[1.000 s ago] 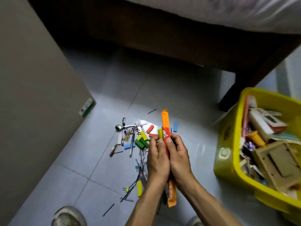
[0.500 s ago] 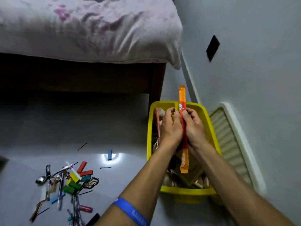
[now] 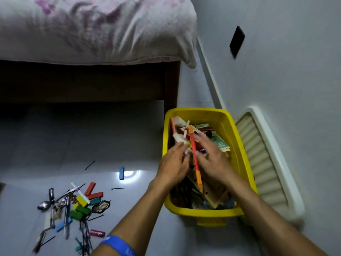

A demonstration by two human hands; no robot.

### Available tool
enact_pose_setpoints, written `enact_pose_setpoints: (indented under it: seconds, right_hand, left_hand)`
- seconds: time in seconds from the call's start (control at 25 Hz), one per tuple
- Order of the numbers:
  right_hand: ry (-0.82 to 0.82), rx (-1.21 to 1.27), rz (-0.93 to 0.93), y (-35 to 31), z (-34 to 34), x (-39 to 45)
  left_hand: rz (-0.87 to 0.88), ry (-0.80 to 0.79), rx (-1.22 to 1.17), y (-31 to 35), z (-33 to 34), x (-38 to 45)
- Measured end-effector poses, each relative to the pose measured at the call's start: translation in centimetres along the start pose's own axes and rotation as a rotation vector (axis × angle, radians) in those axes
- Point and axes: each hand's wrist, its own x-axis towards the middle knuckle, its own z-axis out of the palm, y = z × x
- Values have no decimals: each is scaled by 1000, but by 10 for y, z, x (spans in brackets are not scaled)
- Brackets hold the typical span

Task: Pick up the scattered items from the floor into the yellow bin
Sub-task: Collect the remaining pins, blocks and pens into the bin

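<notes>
**Both hands above the yellow bin, with an orange stick between them**

The left hand and the right hand are held over the rectangular yellow plastic bin, which stands on the grey tiled floor beside the wooden bed frame and near the wall. Both hands are motion-blurred. The fingers of each appear spread and loosely extended, released rather than clenched. A long, thin orange-and-red stick-shaped packet lies lengthwise in the gap between the hands, over the bin's contents; whether either hand touches it cannot be told. A blue wristband circles the left forearm.

The bin is filled with a jumble of cards, small boxes, a white pack and a green booklet. A ribbed cream plastic lid leans just beside the bin's right wall.

On the floor to the left lie the scattered items: coloured rectangular blocks, a metal spoon, dark hairpins, and a single blue block apart from the rest.
</notes>
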Motion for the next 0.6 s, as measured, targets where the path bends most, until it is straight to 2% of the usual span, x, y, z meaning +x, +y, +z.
enact_pose_setpoints:
  seconds: [0.04, 0.08, 0.16, 0.24, 0.32, 0.44, 0.6]
  right_hand:
    - [-131, -194, -25, 4, 10, -8]
    - [-174, -317, -4, 6, 20, -15]
    - [-37, -332, 20, -1, 29, -24]
    - [88, -270, -65, -31, 39, -30]
    - [137, -207, -159, -67, 53, -34]
    - [29, -133, -220, -124, 100, -45]
    - [-218, -177, -224, -155, 179, -55]
  left_hand:
    - [42, -94, 119, -5, 3, -4]
    - [48, -120, 153, -9, 5, -10]
    - [-4, 2, 33, -9, -2, -20]
    - [-56, 147, -52, -16, -21, -35]
    - [-115, 181, -86, -29, -40, -57]
    - [-268, 220, -84, -72, -75, -106]
    - [-462, 274, -64, -152, -115, -172]
